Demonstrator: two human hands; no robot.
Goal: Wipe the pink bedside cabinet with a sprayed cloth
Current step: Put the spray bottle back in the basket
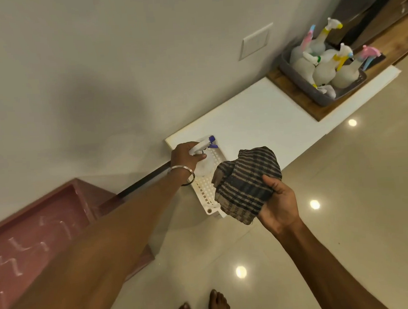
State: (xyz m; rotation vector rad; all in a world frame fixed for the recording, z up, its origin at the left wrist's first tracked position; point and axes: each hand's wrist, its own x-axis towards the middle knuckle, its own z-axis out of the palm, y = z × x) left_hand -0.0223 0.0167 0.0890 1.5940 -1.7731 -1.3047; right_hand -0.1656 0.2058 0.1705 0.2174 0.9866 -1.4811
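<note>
Your left hand grips the neck of the spray bottle, fingers curled round it, over the white basket at about 12 o'clock from your feet. Your right hand clutches the bunched striped cloth, just to the bottle's 4 o'clock, with the nozzle pointing up and right, past the cloth. Turn the nozzle down toward the cloth and bring the two close before you squeeze, so the mist lands on fabric and not on the glossy floor. Open the bundle a little to wet a broad face. The pink cabinet waits at your 9 o'clock, white squiggles on its top, not yet wiped
</note>
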